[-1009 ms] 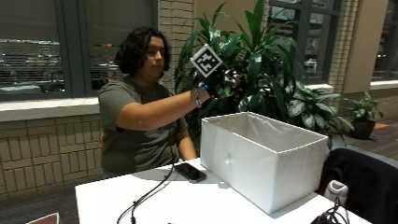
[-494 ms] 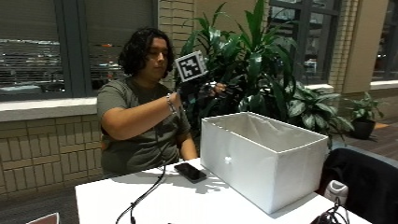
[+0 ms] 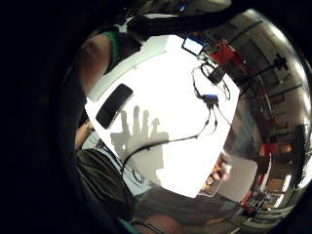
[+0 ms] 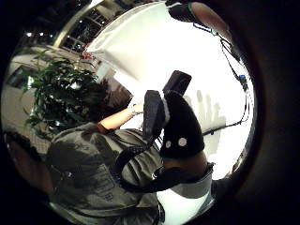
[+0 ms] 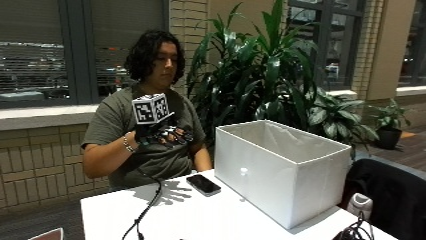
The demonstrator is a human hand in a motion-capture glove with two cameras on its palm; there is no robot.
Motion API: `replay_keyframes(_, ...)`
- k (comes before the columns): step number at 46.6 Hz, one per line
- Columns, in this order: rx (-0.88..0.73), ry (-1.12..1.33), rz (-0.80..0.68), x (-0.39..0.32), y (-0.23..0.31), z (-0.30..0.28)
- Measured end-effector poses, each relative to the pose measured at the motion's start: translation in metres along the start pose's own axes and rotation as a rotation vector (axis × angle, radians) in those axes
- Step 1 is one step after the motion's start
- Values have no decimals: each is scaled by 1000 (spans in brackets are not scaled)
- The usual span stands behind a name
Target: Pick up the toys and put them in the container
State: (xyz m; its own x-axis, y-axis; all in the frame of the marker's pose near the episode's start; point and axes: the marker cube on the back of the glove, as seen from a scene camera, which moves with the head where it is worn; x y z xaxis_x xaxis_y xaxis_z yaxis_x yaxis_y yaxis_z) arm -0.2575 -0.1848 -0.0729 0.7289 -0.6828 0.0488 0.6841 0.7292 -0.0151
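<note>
Up over the counter (image 5: pixel 200 220), the right hand (image 5: pixel 160 134) hangs with fingers (image 5: pixel 178 136) spread, holding nothing, well away from the white container (image 5: pixel 283 170).

Table-level front view; 2 downward palm views

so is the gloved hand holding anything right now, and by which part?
Nothing. The gloved right hand hangs above the table with fingers spread; its shadow shows them apart and bare.
</note>
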Motion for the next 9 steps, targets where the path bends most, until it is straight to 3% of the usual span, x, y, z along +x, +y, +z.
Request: replay_keyframes(9, -36, -32, 33, 10, 13, 13)
